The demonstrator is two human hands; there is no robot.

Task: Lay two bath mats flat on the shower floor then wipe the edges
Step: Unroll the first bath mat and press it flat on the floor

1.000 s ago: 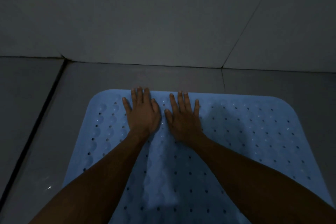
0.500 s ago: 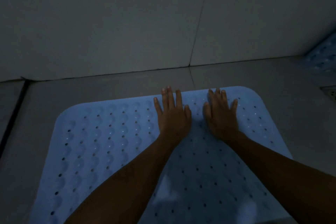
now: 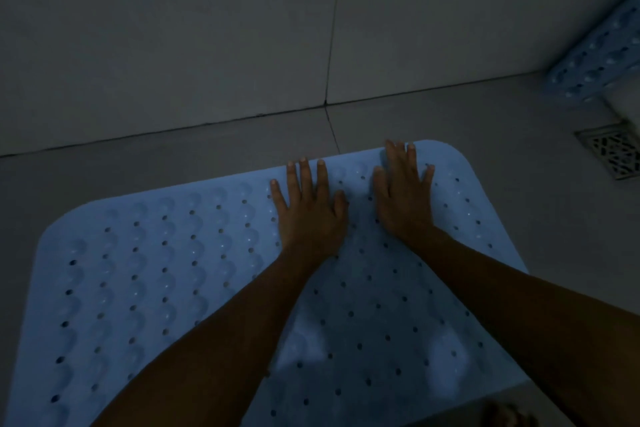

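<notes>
Since half a second ago my view has swung further right along the blue bath mat (image 3: pixel 166 274), and my hands have slid with it toward the mat's far right corner; the floor drain (image 3: pixel 614 152) now shows in full, where before only its edge did. The mat lies flat on the grey tiled shower floor (image 3: pixel 173 170), its far edge running close to the foot of the wall (image 3: pixel 173 28) with a strip of bare tile between. My left hand (image 3: pixel 310 210) presses palm-down on the mat near that far edge, fingers straight and slightly spread. My right hand (image 3: pixel 403 196) lies flat just beside it, fingers straight too, their tips reaching the mat's far edge near the rounded corner. Neither hand holds anything.

The mat's surface is dotted with rows of small round holes and raised bumps, wavy in line on its left part. The light is dim and everything reads blue-grey.

Beyond the mat's right corner, well apart from it, the square metal drain sits in the floor, its grille patterned. Further off still, past the drain at the wall, a second blue mat (image 3: pixel 595 62) of the same bumped pattern shows only in part; whether it leans or lies I cannot tell. That makes two mats, one drain, two hands. The wall is large pale tiles with one upright grout line meeting a floor joint just beyond the mat. At the near right edge of the mat, toes (image 3: pixel 507 414) show faintly.
</notes>
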